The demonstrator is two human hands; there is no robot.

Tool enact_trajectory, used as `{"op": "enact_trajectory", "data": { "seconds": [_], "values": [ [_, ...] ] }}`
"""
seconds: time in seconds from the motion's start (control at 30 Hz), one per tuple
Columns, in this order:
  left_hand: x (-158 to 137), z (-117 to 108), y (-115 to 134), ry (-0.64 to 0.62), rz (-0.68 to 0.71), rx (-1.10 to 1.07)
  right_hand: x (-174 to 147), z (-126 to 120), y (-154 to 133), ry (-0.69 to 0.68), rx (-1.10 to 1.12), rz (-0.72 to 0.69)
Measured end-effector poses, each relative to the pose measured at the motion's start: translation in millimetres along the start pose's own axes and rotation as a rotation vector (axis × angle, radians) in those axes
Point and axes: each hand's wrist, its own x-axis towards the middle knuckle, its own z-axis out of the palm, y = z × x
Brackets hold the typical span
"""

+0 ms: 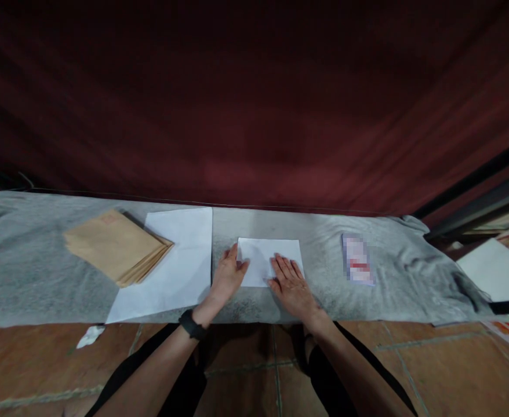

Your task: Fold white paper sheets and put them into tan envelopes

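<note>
A small white sheet of paper (258, 263), perhaps folded, lies flat on a grey cloth in front of me. My left hand (229, 272) rests at the sheet's left edge, its fingers stretched out and its thumb apart, reaching over the paper. Palm down, my right hand (290, 286) lies flat across the right part of the sheet with the fingers slightly spread. To the left, a stack of brown paper envelopes (115, 243) partly covers larger white paper (187, 260). A small pinkish printed item (359, 259), blurred out, is on the cloth at the right.
The grey cloth (319, 231) covers a long, narrow surface. Behind it hangs a dark red curtain (254, 127). More white paper (500, 272) and a dark frame bar (480, 179) are at the far right. A crumpled white scrap (90, 336) lies on the tiled floor (246, 382).
</note>
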Motion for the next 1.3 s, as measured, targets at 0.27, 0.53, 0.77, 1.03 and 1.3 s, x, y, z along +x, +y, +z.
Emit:
{"op": "enact_trajectory", "data": {
  "seconds": [0.27, 0.53, 0.77, 1.03, 1.3],
  "values": [
    [0, -3, 4, -0.028, -0.025, -0.096, 1, -9, -22, -0.022, 0.03, -0.04],
    [-45, 7, 32, 0.019, 0.344, 0.167, -7, -8, -27, -0.061, 0.073, -0.021],
    [-102, 26, 35, -0.126, 0.518, 0.313, -22, -10, -18, -0.087, 0.074, 0.05],
    [-104, 15, 17, -0.11, 0.536, 0.426, -49, -19, -23, -0.031, -0.02, 0.037],
    [-120, -2, 5, -0.028, 0.43, 0.495, -76, -13, -9, 0.075, -0.074, 0.208]
  ]
}}
